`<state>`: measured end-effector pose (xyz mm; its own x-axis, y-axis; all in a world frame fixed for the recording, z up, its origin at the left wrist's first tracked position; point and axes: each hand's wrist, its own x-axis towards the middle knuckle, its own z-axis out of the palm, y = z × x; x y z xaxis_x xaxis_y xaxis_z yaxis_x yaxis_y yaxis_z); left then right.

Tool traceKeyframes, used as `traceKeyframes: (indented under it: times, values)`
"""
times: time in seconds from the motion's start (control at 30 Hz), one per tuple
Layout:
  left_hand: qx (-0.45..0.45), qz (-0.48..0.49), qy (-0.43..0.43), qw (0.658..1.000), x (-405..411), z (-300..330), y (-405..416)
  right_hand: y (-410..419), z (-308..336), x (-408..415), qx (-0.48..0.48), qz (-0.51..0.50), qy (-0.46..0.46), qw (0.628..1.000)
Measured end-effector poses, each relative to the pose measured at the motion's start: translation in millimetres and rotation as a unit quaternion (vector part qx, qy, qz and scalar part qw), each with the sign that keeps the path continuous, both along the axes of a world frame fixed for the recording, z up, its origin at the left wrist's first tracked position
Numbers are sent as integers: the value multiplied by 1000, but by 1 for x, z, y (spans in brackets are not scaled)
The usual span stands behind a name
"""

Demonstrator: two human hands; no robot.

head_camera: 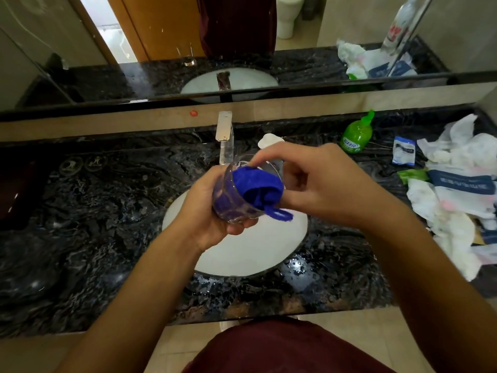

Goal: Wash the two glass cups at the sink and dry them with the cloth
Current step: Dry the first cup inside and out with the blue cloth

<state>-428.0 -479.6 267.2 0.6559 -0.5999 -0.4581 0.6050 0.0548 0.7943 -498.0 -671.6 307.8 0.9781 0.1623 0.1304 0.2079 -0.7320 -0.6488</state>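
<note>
A person in a dark red garment stands at a black marble counter [88, 238], both forearms reaching out over a white oval sink [250, 254]. The left hand [207, 208] curls around a clear glass cup [236, 195], gripping it from below and tilting its mouth toward the right. A blue cloth [255, 189] is stuffed inside the cup, with a loop of it trailing out over the rim. The right hand [317, 184] meets the cup at its mouth, fingers bent, thumb against the cloth and fingertips on the upper rim, pinching cloth and glass together. Water beads glisten on the counter edge just right of the sink.

Directly behind the hands stands a square chrome tap [224, 138], with a small white object partly hidden beside it. Farther right on the counter are a green soap bottle [356, 137], a blue-and-white packet [403, 150] and a heap of crumpled white plastic bags [457, 189]. A second cup cannot be made out clearly. A wall mirror [161, 36] behind the counter reflects the sink, the tap and the bags.
</note>
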Motion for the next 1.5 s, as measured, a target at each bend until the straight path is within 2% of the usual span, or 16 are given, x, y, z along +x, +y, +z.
traceKeyframes:
  times: [0.07,0.17,0.3,0.4,0.5,0.57,0.6,0.67,0.73,0.9,1.03,1.13,1.27,1.33,1.4,1.5]
  values:
    - [17,1,5,1000,-2,-2,0,0,-1,4,-79,-2,-35,996]
    - [37,21,29,999,-7,-5,-3,4,-5,7,-130,16,-48,990]
    - [67,74,23,995,-12,-4,-6,13,-13,11,-135,-20,-45,990]
    - [83,87,-24,992,-14,0,-3,24,-21,8,-105,-72,-87,988]
    - [84,102,-116,984,-11,5,-2,36,-30,0,-70,-154,-94,981]
    - [89,114,-183,972,-9,6,-3,38,-33,2,29,-173,-46,983]
    - [85,117,-200,969,-8,5,-4,36,-31,3,130,-177,-2,976]
    - [65,127,-185,972,-9,4,-5,30,-24,7,350,-192,75,914]
    - [48,146,-137,979,-9,3,-4,24,-24,10,487,-186,106,847]
    - [15,175,-64,982,-5,-2,4,5,-29,12,660,-177,58,728]
    - [-12,170,-46,984,-5,-2,8,-9,-45,12,741,-172,39,648]
    - [-30,161,-36,986,-6,-2,6,-3,-61,8,720,-172,90,667]
    - [-31,148,-15,988,-8,-2,0,19,-72,-7,529,-167,103,826]
    - [-29,149,-15,988,-11,-1,-4,29,-73,-13,454,-113,87,880]
    - [-4,171,-37,985,-14,-1,-7,36,-75,-15,433,-84,68,895]
    - [49,175,-95,979,-19,-2,-12,40,-83,-12,454,-114,56,882]
